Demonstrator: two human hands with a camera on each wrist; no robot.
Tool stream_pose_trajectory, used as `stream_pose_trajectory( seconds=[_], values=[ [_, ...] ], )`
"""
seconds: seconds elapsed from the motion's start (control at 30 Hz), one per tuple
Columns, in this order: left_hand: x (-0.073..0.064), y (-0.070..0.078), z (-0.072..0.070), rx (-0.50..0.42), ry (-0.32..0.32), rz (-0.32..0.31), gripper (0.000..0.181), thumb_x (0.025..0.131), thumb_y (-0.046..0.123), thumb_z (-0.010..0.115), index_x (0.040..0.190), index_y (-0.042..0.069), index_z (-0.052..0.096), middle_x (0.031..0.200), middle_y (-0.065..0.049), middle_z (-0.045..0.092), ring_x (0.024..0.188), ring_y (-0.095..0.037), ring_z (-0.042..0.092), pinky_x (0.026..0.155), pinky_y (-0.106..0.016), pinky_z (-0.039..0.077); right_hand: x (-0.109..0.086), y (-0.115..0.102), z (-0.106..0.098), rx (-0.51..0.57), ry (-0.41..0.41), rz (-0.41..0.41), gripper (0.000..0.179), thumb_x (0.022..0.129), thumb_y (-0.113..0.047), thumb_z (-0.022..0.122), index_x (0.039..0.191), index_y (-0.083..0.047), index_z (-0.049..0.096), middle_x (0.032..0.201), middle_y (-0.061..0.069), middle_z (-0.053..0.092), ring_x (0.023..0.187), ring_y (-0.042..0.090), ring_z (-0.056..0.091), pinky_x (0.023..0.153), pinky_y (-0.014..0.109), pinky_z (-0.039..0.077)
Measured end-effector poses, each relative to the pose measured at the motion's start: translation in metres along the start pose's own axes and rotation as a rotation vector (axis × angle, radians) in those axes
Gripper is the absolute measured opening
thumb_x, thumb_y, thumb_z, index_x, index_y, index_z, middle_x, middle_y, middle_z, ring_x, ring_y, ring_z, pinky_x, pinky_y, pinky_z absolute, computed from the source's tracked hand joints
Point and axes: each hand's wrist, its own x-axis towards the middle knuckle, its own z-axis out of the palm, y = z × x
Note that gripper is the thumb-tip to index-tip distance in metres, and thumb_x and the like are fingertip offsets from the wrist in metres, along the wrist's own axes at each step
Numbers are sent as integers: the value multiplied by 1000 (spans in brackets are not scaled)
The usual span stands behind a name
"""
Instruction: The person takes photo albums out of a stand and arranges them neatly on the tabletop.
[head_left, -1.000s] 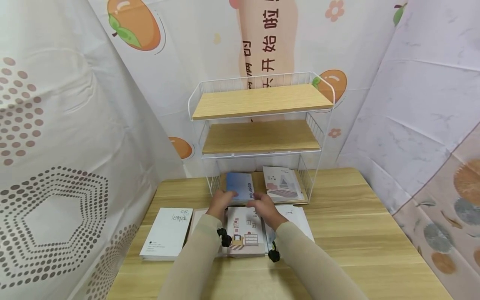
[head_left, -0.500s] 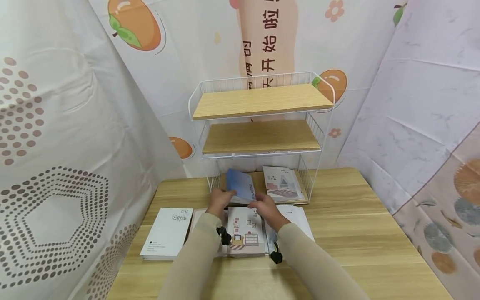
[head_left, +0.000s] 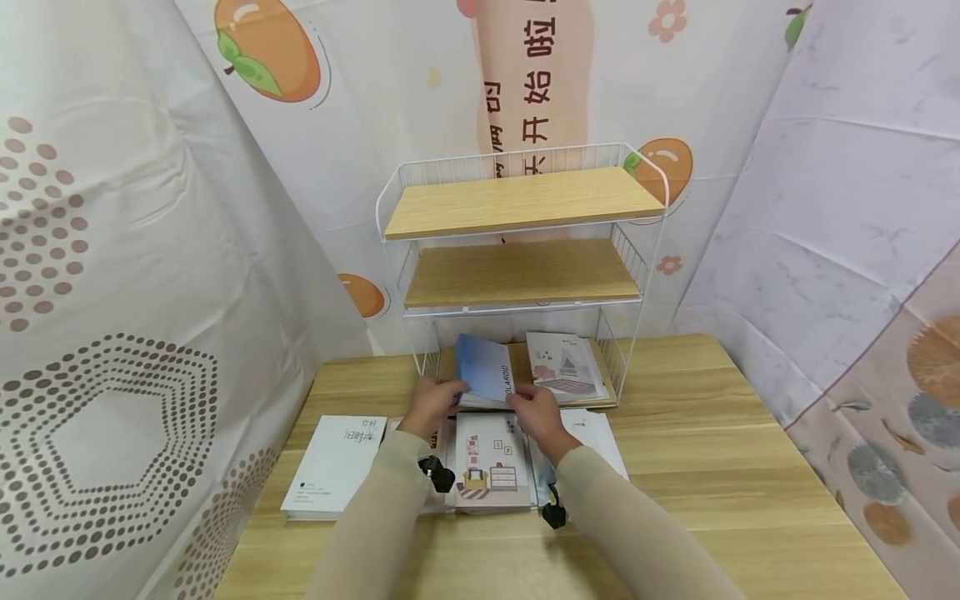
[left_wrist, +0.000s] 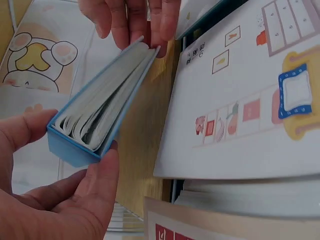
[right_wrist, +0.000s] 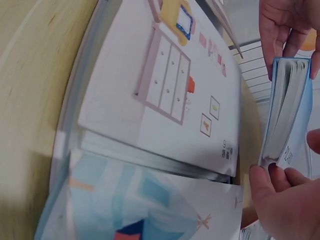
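A blue-and-white photo album [head_left: 483,367] lettered "POLAROID" is at the left of the rack's lowest shelf, tilted, its page edges facing me. My left hand [head_left: 431,404] pinches its left end between thumb and fingers, as the left wrist view shows. At the other end, my right hand [head_left: 538,412] grips the album's corner, fingers under the edge in the right wrist view. Just below the hands lies an album with a room drawing [head_left: 491,462]. A pinkish album is partly hidden beneath my left arm, and a pale blue one [right_wrist: 150,200] beneath my right.
The white wire rack [head_left: 525,307] has wooden upper shelves [head_left: 525,200] right above the hands' space. A pale illustrated album [head_left: 566,367] lies at the right of the lowest shelf. A thick white album [head_left: 333,467] sits at the table's left. Patterned cloth hangs around the wooden table [head_left: 712,467].
The blue album has gone from lying flatter to tilted, its far left corner raised. My left hand has shifted slightly left onto its end, and my right hand has closed in on its corner.
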Motion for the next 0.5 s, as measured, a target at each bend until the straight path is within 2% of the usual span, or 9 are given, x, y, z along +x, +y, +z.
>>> stream_pose_trajectory(
  seconds=[0.07, 0.2, 0.33, 0.5],
  values=[
    [-2, 1, -4, -1, -12, -6, 50, 79, 17, 75, 119, -8, 56, 114, -20, 57, 102, -29, 60, 85, -38, 56, 2, 1, 0, -7, 18, -20, 40, 89, -25, 64, 122, -2, 61, 111, 11, 64, 98, 22, 61, 79, 37, 54],
    [-7, 2, -11, 10, -14, -26, 58, 78, 20, 77, 123, -6, 52, 118, -20, 57, 107, -31, 59, 86, -38, 56, 2, 3, -1, 47, 36, 20, 41, 87, -28, 68, 121, -5, 62, 102, 7, 66, 87, 17, 64, 75, 32, 57],
    [-12, 5, -14, -3, -43, -31, 59, 77, 20, 78, 123, -6, 51, 119, -21, 56, 109, -34, 58, 87, -40, 55, 0, 1, -4, 141, 34, 92, 48, 83, -32, 74, 121, -6, 61, 102, 7, 67, 85, 17, 66, 80, 37, 57],
    [-15, 7, -12, -41, -114, -21, 61, 80, 18, 76, 128, -8, 48, 125, -22, 55, 111, -34, 58, 91, -42, 53, -3, -3, -14, 271, 15, 133, 47, 81, -31, 76, 120, -7, 62, 111, 10, 65, 94, 19, 64, 88, 40, 54]
  ],
)
